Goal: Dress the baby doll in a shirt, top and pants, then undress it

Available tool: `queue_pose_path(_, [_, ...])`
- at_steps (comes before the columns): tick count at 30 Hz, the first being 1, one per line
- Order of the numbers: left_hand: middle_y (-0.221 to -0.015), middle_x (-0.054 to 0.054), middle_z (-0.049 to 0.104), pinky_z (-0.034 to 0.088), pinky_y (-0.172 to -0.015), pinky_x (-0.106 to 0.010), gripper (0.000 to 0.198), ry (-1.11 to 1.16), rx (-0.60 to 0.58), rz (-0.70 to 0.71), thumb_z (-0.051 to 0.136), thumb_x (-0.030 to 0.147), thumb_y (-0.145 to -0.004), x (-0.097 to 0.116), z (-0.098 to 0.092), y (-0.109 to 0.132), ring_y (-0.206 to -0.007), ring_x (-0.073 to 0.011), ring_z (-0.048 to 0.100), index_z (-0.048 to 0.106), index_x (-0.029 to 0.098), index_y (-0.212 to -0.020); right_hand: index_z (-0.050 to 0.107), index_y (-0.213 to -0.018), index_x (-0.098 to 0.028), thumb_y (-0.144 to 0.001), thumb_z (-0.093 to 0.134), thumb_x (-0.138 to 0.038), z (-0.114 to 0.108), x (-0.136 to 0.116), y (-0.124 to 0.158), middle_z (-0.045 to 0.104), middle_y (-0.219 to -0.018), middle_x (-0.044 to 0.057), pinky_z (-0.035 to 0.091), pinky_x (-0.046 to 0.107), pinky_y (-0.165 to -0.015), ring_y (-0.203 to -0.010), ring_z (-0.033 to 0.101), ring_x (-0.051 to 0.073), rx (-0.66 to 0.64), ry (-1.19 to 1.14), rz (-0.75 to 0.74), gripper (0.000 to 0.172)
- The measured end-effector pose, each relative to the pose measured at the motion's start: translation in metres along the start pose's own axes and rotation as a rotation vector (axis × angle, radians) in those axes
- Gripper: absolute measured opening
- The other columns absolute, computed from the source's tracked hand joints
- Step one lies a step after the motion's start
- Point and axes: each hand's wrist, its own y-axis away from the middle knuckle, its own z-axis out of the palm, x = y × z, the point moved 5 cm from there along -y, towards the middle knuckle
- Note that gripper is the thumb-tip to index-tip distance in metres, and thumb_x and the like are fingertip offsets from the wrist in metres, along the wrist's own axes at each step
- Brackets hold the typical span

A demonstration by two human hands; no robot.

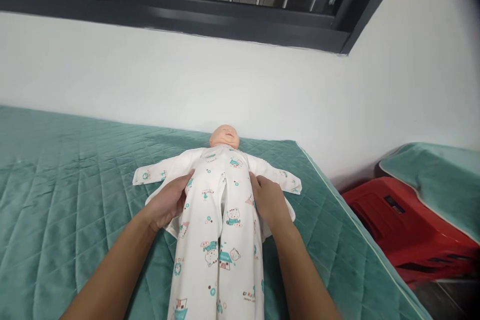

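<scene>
A baby doll (225, 136) lies on its back on a green quilted cover, its head towards the wall. It has on a white printed long-sleeved top (170, 168) with both sleeves spread outwards. White baby trousers (210, 220) with the same teal bear print stretch along its body towards me, the legs side by side. My left hand (172, 200) is closed on the left side of the trousers, thumb on top. On the opposite side, my right hand (269, 199) grips the trousers' edge with its fingers tucked partly out of sight.
The green quilted cover (82, 180) reaches back to a white wall (180, 75), and its piped edge runs down on the right. Beyond that edge stands a red plastic chair or stool (390, 220) with green cloth (435, 180) over it. A dark-framed barred window (210, 15) is above.
</scene>
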Motion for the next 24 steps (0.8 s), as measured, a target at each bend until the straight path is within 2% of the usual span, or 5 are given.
queue_pose_path(3, [-0.097, -0.011, 0.076, 0.057, -0.085, -0.038, 0.043, 0.081, -0.100, -0.076, 0.065, 0.045, -0.083, -0.003, 0.010, 0.001, -0.098, -0.0279, 0.069, 0.070, 0.013, -0.112, 0.051, -0.061, -0.024, -0.097, 0.032, -0.055, 0.001, 0.000, 0.000, 0.068, -0.072, 0.009, 0.034, 0.032, -0.064, -0.068, 0.056, 0.022, 0.019, -0.104, -0.001, 0.051])
queue_pose_path(8, [-0.099, -0.010, 0.076, 0.056, -0.088, -0.036, 0.046, 0.159, -0.020, 0.025, 0.060, 0.048, -0.087, -0.001, 0.011, -0.006, -0.098, -0.0265, 0.070, 0.068, 0.013, -0.115, 0.051, -0.066, -0.024, -0.095, 0.034, -0.054, 0.002, -0.005, 0.000, 0.065, -0.071, 0.004, 0.037, 0.031, -0.066, -0.069, 0.053, 0.021, 0.063, -0.256, 0.022, 0.045])
queue_pose_path(14, [-0.101, -0.010, 0.076, 0.057, -0.092, -0.039, 0.052, 0.187, 0.002, -0.018, 0.060, 0.056, -0.085, -0.005, 0.007, -0.019, -0.100, -0.0271, 0.070, 0.068, 0.015, -0.114, 0.062, -0.090, -0.022, -0.091, 0.042, -0.047, 0.007, -0.008, -0.001, 0.067, -0.095, 0.006, 0.044, 0.034, -0.081, -0.088, 0.059, 0.022, 0.172, -0.404, -0.012, 0.032])
queue_pose_path(18, [-0.097, -0.010, 0.076, 0.059, -0.088, -0.039, 0.029, 0.186, 0.045, -0.125, 0.062, 0.033, -0.085, 0.001, 0.006, -0.025, -0.099, -0.0275, 0.070, 0.070, 0.014, -0.106, 0.063, -0.100, -0.021, -0.086, 0.052, -0.039, 0.006, -0.005, -0.002, 0.064, -0.111, 0.010, 0.049, 0.035, -0.087, -0.099, 0.060, 0.021, 0.277, -0.582, -0.073, 0.026])
queue_pose_path(24, [-0.091, -0.011, 0.076, 0.059, -0.082, -0.039, 0.025, -0.025, -0.233, -0.095, 0.066, 0.015, -0.075, 0.007, 0.006, -0.045, -0.091, -0.0270, 0.072, 0.072, 0.014, -0.099, 0.065, -0.102, -0.020, -0.085, 0.053, -0.039, 0.010, -0.001, -0.006, 0.069, -0.110, 0.008, 0.048, 0.035, -0.092, -0.103, 0.062, 0.022, 0.199, -0.719, -0.031, 0.029])
